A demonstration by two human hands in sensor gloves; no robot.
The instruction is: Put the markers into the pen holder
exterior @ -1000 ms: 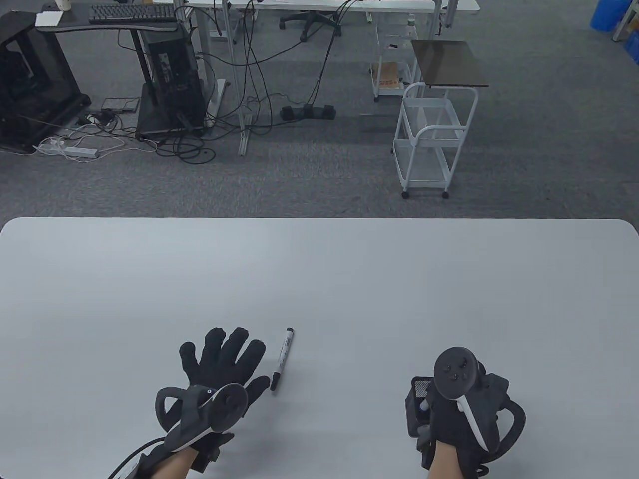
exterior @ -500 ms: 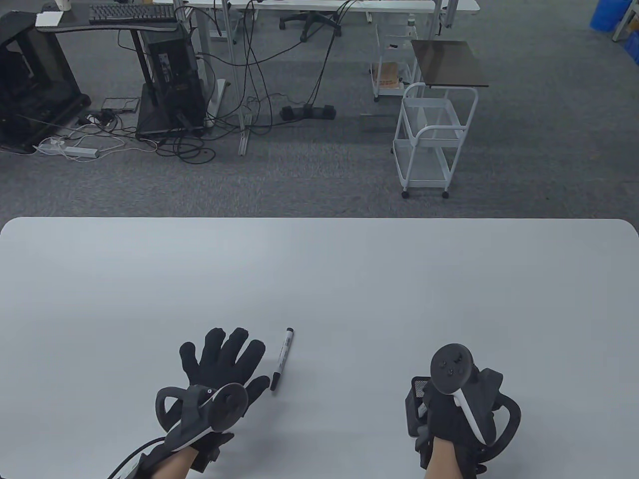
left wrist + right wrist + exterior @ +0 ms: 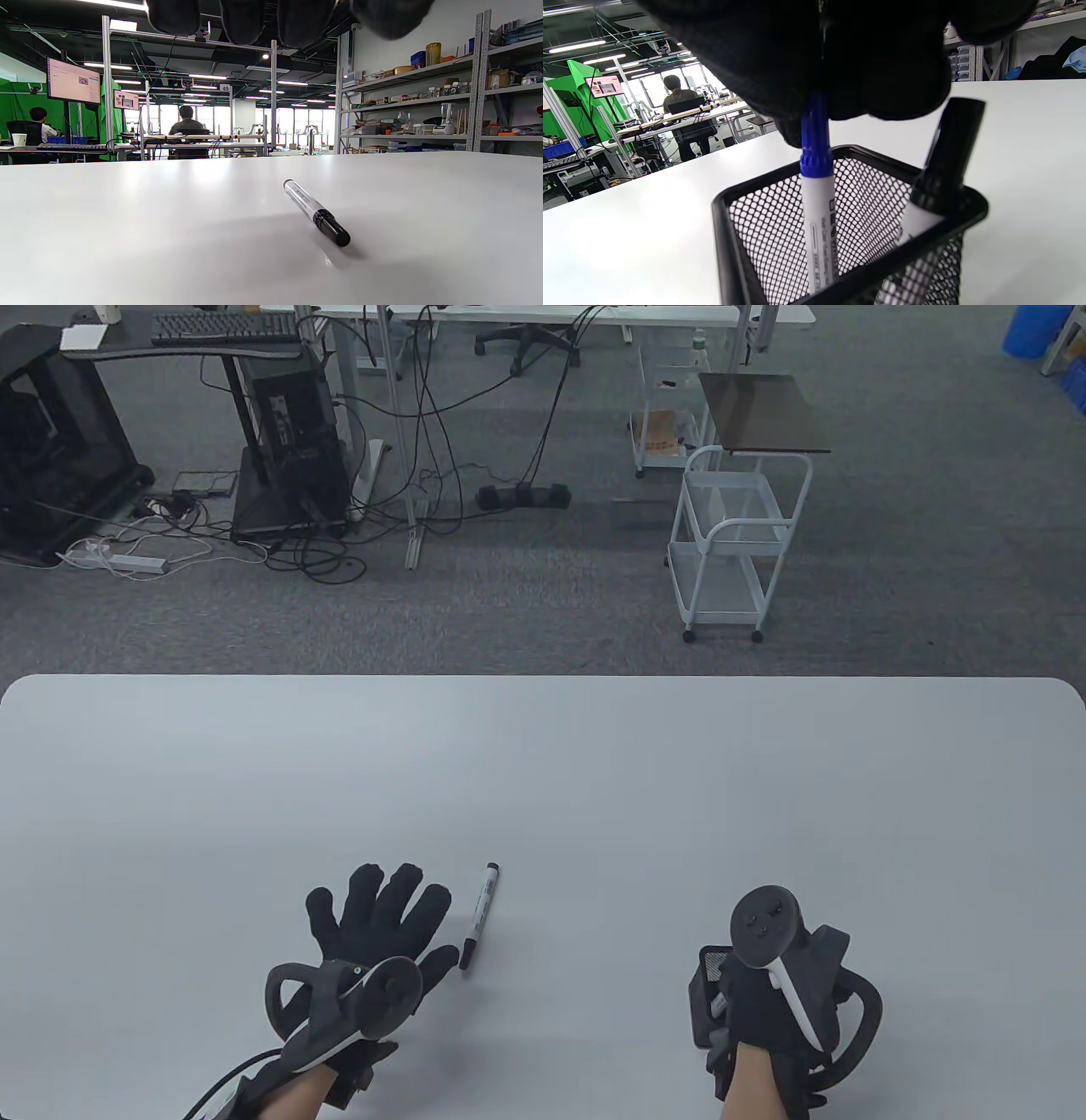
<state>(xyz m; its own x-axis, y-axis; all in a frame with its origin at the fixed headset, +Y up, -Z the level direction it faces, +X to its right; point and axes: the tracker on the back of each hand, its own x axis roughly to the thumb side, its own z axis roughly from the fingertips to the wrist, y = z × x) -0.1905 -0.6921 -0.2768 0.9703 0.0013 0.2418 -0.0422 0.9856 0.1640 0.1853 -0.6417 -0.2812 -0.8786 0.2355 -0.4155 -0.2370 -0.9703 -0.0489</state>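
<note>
A black-capped marker (image 3: 479, 914) lies on the white table (image 3: 543, 780), just right of my left hand (image 3: 373, 916); it also shows in the left wrist view (image 3: 316, 212). My left hand rests flat with fingers spread, holding nothing. My right hand (image 3: 764, 993) is over the black mesh pen holder (image 3: 708, 993) near the front right. In the right wrist view my right hand's fingers (image 3: 865, 55) grip a blue-capped marker (image 3: 818, 203) upright, its lower end inside the pen holder (image 3: 763, 212). A second black-capped marker (image 3: 941, 161) leans in the holder's right corner.
The table's far edge runs across the middle of the table view. Beyond it stand a white wire cart (image 3: 734, 543) and desks with cables on the carpet. Shelves (image 3: 445, 84) show behind the table in the left wrist view.
My right hand has shifted slightly left and down over the pen holder. My left hand and the marker on the table have not moved.
</note>
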